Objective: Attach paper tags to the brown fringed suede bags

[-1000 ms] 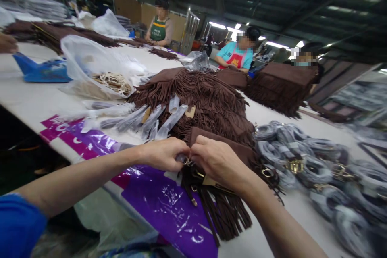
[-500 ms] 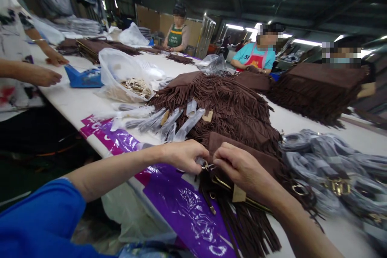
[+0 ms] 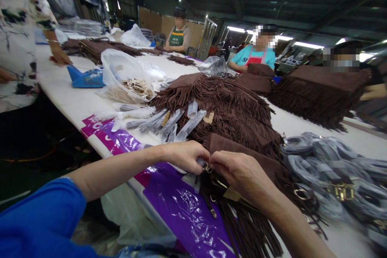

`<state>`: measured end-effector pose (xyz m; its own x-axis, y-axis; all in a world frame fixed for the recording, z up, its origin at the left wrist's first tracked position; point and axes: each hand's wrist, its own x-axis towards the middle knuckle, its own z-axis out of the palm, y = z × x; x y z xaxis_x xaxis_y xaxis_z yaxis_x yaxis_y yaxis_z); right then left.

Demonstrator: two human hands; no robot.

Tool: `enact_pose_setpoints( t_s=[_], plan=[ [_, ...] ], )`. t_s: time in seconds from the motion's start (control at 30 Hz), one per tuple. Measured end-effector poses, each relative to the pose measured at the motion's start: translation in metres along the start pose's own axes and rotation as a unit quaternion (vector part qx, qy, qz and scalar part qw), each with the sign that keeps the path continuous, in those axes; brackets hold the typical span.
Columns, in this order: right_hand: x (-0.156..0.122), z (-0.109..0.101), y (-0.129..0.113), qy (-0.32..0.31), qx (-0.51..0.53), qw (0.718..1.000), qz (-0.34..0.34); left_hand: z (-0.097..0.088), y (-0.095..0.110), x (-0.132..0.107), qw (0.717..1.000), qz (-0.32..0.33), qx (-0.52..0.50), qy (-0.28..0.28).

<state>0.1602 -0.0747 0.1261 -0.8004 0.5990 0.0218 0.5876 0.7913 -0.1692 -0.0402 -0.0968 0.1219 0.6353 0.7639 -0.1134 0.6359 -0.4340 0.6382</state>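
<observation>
At the near edge of the pile, a brown fringed bag lies under my hands, its long fringe hanging over purple plastic. My left hand is closed in a pinch on a small gold metal clasp at the bag's corner. A bit of clear plastic wrap shows beside the thumb. My right hand meets it there, fingertips pressed together; what they grip is hidden behind them. Below the right hand, a tan tag is partly covered, and a small metal zipper pull dangles lower down.
Brown fringed bags are heaped ahead, with plastic-wrapped strips on their left. Wrapped straps with gold buckles lie to the right. A plastic bag and blue holder stand left. Several co-workers surround the table.
My right hand has moved slightly left and lower, closer to my left hand at the clasp. The co-worker at the left has drawn one hand back from the blue holder.
</observation>
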Motion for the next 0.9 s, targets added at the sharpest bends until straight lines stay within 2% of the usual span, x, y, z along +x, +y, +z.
enact_pose_setpoints(
  t_s=[0.23,0.5,0.6,0.73,0.9],
  plan=[
    [0.003,0.004,0.005,0.023,0.113,0.993,0.000,0.001,-0.007,0.002,1.000,0.002,-0.020,0.003],
    [0.003,0.014,0.009,0.051,0.122,0.991,-0.032,0.002,-0.018,0.010,0.996,-0.003,-0.088,-0.009],
    [0.001,0.025,0.010,0.082,0.123,0.987,-0.060,0.004,-0.024,0.014,0.988,-0.039,-0.150,-0.024],
    [-0.007,0.038,0.003,0.124,0.062,0.988,-0.070,0.004,-0.028,0.018,0.967,-0.089,-0.230,-0.058],
    [-0.014,0.041,-0.020,0.199,-0.130,0.971,-0.018,-0.001,-0.029,0.028,0.939,-0.115,-0.314,-0.086]
  ],
)
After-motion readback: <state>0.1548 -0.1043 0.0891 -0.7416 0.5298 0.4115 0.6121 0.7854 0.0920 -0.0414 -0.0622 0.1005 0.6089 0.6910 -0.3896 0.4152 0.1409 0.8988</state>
